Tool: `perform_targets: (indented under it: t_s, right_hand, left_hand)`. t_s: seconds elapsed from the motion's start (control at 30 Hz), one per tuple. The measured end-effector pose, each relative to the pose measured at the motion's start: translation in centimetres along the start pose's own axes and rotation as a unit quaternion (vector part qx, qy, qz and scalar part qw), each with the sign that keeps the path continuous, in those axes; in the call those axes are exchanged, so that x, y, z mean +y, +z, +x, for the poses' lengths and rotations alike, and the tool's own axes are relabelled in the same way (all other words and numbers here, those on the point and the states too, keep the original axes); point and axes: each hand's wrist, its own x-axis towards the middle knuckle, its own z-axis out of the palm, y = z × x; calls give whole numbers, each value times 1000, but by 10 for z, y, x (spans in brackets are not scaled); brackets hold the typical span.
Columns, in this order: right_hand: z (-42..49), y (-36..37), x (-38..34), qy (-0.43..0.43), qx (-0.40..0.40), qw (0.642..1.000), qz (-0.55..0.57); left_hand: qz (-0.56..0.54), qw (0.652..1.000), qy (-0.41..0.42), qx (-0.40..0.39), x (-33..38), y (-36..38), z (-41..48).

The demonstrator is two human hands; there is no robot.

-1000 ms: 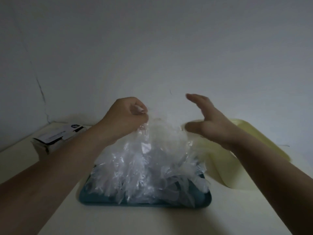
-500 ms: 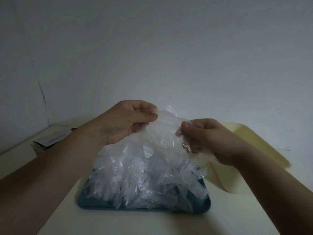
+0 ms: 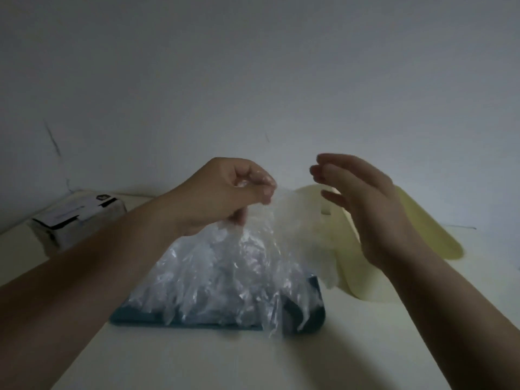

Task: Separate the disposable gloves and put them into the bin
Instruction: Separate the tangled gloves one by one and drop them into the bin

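You're at a plain indoor work corner, a bare room set up for a simple sorting job. Whether it is part of a home or an office can't be told. A pale, plain wall (image 3: 253, 80) with a thin dark crack-like mark (image 3: 53, 139) rises directly behind the cream tabletop (image 3: 197, 367). On that tabletop stand a small white printed box (image 3: 81, 218), a teal tray (image 3: 312, 319) heaped with clear disposable gloves (image 3: 225, 271), and a pale yellow bin (image 3: 422, 226). The light is dim and greyish.
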Motion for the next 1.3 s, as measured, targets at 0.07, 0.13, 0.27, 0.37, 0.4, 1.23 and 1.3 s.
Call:
perform_targets:
  t_s: [0.07,0.13,0.27,0.37,0.4,1.23,1.3]
  right_hand:
    - [12,0,-10,35,-137,988,-59]
    - [22,4,-8,77,-244,962,-95]
    - [20,7,4,87,-272,956,-74]
    - [11,3,5,89,-255,959,-82]
    - [7,2,4,89,-244,961,-93]
    - [-15,-18,10,22,-53,968,-243]
    - [-11,-19,5,8,-57,972,-228]
  left_hand:
    - [43,999,18,-20,5,10,-2]
    - [34,999,18,-27,9,21,-4]
    - [54,998,32,10,8,29,-10]
    - [62,996,28,62,2,24,-17]
    - [59,995,28,74,0,22,-22]
    - [173,985,-7,11,-57,35,-33]
    - [81,995,-48,42,-44,22,-29]
